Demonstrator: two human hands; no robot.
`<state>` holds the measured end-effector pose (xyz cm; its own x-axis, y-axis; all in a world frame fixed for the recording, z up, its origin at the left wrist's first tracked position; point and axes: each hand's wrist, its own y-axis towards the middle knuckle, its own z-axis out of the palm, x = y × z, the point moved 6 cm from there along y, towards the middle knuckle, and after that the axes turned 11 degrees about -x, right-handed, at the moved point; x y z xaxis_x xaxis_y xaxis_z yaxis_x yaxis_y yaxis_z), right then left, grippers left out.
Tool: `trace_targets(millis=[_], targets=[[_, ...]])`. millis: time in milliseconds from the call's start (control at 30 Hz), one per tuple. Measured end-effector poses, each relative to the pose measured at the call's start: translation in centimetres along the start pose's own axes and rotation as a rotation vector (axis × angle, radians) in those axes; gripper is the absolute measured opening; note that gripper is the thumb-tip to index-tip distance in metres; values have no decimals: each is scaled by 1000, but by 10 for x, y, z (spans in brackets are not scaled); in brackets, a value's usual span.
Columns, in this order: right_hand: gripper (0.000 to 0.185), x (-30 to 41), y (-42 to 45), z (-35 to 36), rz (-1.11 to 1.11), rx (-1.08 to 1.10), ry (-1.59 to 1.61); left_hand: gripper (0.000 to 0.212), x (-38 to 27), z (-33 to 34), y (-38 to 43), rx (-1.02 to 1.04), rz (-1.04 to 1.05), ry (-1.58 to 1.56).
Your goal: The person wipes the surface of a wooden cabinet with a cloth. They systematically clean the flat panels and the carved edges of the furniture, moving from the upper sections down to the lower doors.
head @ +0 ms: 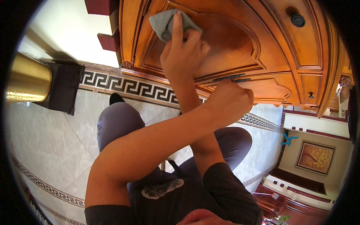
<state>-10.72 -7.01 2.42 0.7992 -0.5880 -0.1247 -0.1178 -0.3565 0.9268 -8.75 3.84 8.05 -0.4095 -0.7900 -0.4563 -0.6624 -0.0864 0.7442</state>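
Observation:
My right hand (184, 53) presses a folded grey cloth (175, 24) against the carved panel of a wooden cabinet door (227, 42). Its index finger lies extended over the cloth, and the other fingers are bent. My left forearm crosses over the right one. Curled and seen from its back, my left hand (232, 102) is beside the lower part of the cabinet, just below dark elongated metal fittings (230, 77). Its fingertips are hidden, so whether it holds anything cannot be seen.
A round dark knob (298, 20) and a small dark pull (311, 95) are on the cabinet. At the left, a gold cylindrical vessel (31, 78) stands on a dark base (63, 87). A framed picture (316, 157) hangs at the right. My bent knees are close below the cabinet.

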Motion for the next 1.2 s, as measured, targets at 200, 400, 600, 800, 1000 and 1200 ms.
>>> trace_targets(millis=[200, 400, 600, 800, 1000, 1200], targets=[[65, 1, -30, 19, -18, 16, 37, 15, -12, -3, -6, 5, 12, -32], [50, 3, -110, 45, -5, 226, 57, 17, -32, -13, -14, 13, 1, -46], [53, 25, -169, 67, 8, 277, 106, 26, -25, -23, -16, 86, -38, -83], [58, 35, -222, 85, 37, 344, 144, 35, -26, -19, -17, 89, -58, -72], [65, 49, -271, 101, 85, 531, 116, 35, -28, -16, -20, 95, -71, -116], [67, 49, -305, 105, 93, 654, 130, 31, -26, -13, -16, 130, -72, -59]])
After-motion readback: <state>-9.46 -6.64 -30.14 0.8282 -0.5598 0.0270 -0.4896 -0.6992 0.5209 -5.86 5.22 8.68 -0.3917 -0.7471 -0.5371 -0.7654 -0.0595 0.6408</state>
